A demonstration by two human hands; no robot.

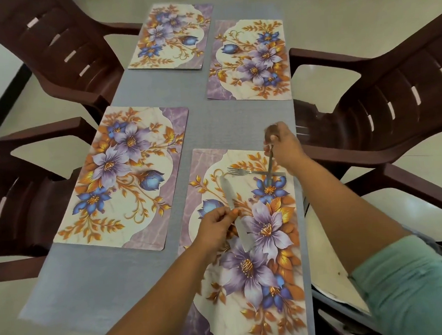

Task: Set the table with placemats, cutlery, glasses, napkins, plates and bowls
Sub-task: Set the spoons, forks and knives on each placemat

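Head view: left hand pinches knife; right hand pinches spoon.

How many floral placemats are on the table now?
4. Far left placemat; far right placemat; near left placemat; near right placemat, under both hands. No others show.

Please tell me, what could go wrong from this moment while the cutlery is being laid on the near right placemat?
1. The right hand pinches a utensil by its top end, hanging over the fork. It may drop onto the fork and knock it askew.
2. The left hand holds a knife by its middle, above the placemat; the loose grip may let it slip.
3. The fork's handle lies near the placemat's right edge, by the table edge, so a nudge could send it off.
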